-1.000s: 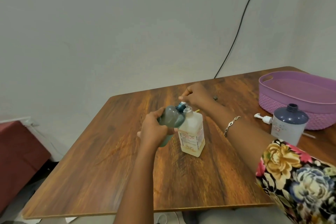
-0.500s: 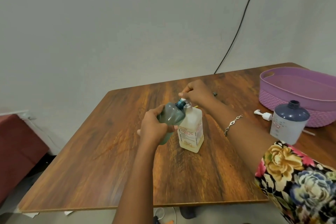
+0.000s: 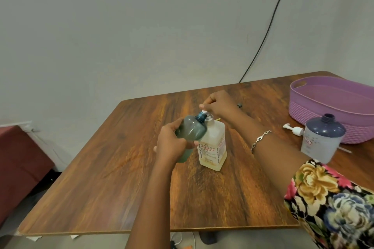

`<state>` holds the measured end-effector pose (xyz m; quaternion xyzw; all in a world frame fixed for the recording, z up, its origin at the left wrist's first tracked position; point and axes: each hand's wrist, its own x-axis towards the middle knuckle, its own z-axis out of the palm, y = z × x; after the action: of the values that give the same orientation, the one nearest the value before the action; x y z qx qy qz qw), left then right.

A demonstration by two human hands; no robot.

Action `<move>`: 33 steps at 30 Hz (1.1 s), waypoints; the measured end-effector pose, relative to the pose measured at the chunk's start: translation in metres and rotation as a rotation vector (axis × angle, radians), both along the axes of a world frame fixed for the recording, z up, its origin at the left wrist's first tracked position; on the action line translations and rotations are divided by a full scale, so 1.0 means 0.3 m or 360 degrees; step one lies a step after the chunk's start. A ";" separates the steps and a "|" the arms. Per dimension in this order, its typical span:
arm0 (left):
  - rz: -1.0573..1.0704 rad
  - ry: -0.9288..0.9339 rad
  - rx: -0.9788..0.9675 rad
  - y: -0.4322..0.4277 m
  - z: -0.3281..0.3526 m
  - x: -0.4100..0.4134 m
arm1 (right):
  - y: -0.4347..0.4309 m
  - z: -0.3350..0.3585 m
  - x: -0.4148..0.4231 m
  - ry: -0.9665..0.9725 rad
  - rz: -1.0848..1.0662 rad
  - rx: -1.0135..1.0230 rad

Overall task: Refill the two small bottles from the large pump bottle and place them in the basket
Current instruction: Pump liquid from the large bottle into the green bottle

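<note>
A large square pump bottle point(image 3: 213, 147) with pale yellow liquid stands mid-table. My right hand point(image 3: 219, 105) is closed over its white pump head. My left hand point(image 3: 172, 143) grips a small grey-green bottle point(image 3: 191, 129), tilted so its blue neck meets the pump nozzle. A second small bottle point(image 3: 321, 137), white with a dark blue shoulder and an uncapped neck, stands upright at the right. Its white pump cap point(image 3: 294, 129) lies beside it on the table. The purple basket point(image 3: 332, 105) sits at the back right with nothing visible inside.
The wooden table point(image 3: 121, 178) has its front edge near me and its left edge above a dark red seat point(image 3: 18, 159). A black cable point(image 3: 269, 30) runs down the wall. A small dark object point(image 3: 239, 105) lies behind my right hand.
Both hands and the two bottles keep the same pose. My head has tipped slightly, so the table sits a little higher in view.
</note>
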<state>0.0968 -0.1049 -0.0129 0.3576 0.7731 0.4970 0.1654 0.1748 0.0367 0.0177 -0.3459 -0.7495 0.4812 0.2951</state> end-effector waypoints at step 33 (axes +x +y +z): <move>0.0006 -0.0100 0.0038 0.009 0.011 0.016 | -0.005 0.005 0.007 0.0142 -0.0108 -0.0075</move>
<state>0.1017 -0.1021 -0.0096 0.3423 0.7622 0.5175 0.1844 0.1768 0.0353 0.0193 -0.3562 -0.7119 0.5033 0.3361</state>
